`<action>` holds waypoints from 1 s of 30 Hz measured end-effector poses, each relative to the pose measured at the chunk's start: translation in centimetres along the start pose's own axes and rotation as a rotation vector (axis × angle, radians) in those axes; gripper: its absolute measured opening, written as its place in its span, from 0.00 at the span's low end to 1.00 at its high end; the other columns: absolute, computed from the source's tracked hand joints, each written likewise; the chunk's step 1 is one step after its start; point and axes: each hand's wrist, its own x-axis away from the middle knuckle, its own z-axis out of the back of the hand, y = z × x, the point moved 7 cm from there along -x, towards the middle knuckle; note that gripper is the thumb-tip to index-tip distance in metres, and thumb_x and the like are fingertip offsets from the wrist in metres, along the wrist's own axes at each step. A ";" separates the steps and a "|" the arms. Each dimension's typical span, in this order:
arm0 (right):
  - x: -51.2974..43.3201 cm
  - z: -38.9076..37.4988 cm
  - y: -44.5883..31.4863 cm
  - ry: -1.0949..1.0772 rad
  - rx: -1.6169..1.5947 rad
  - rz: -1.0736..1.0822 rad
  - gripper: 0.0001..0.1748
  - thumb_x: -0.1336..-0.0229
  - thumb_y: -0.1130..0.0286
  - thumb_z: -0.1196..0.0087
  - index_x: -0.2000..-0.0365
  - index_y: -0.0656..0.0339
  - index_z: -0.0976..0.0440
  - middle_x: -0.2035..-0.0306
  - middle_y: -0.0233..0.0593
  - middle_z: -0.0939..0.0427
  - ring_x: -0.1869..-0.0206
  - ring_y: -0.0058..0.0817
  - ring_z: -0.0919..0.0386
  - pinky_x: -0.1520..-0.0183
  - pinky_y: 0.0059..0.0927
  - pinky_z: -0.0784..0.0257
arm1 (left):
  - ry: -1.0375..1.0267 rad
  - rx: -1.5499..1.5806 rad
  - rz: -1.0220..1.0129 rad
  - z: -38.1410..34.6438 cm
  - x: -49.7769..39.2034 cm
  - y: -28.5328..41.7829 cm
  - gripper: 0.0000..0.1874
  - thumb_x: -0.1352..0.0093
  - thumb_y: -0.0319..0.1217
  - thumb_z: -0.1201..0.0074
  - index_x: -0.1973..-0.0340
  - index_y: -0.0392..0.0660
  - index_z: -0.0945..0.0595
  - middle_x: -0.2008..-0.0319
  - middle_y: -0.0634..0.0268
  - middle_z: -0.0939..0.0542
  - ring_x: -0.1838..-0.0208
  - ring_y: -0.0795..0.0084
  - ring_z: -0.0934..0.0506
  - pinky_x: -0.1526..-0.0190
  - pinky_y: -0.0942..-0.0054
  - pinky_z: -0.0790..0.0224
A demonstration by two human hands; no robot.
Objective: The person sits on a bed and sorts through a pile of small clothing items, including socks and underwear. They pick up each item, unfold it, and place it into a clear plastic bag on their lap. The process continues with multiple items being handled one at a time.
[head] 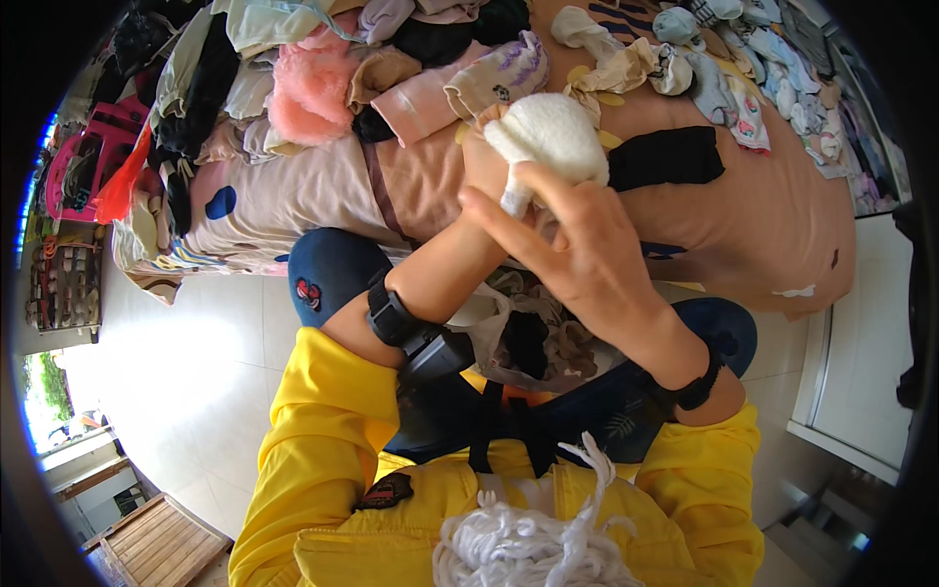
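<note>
A white fuzzy piece of fabric, seemingly a sock (554, 136), is bunched over the fingers of my left hand (486, 165). Those fingers are mostly hidden, so their grip cannot be made out. From the right, my right hand (594, 235) reaches across with its index finger on the fabric's lower edge. A narrow white strip of the fabric runs down between its thumb and index finger. Both hands are above the near edge of the bed. A flat black sock (666, 158) lies on the bedding (741, 227), just right of the white fabric.
Piled clothes and socks cover the bed's far side, among them a pink fluffy item (312, 88) and patterned socks (499, 73). Below my hands, a plastic bag (484, 323) holds dark and brown fabric pieces. A pink basket (95, 161) stands left; a white cabinet (858, 352) right.
</note>
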 end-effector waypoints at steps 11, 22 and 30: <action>5.0 1.6 12.7 0.583 -0.798 -0.866 0.20 0.54 0.89 0.42 0.60 0.63 0.32 0.64 0.29 0.27 0.63 0.15 0.29 0.59 0.17 0.31 | -0.285 -0.705 -0.047 -4.4 4.9 0.3 0.23 0.37 0.27 0.36 0.52 0.35 0.32 0.60 0.59 0.24 0.58 0.77 0.25 0.56 0.78 0.29; 4.6 2.7 9.5 0.522 -0.421 -0.741 0.12 0.57 0.87 0.49 0.75 0.61 0.38 0.76 0.25 0.37 0.74 0.12 0.40 0.71 0.18 0.42 | -0.298 -0.974 -0.677 -5.5 5.7 2.1 0.19 0.47 0.25 0.35 0.67 0.39 0.31 0.70 0.64 0.28 0.66 0.77 0.30 0.66 0.76 0.34; 2.6 1.2 1.2 0.355 -0.299 -0.357 0.15 0.63 0.88 0.46 0.70 0.62 0.29 0.75 0.42 0.28 0.76 0.41 0.24 0.72 0.36 0.27 | -0.067 -0.843 -0.714 -3.1 3.7 4.6 0.18 0.49 0.21 0.44 0.77 0.46 0.40 0.78 0.75 0.42 0.72 0.82 0.44 0.73 0.81 0.51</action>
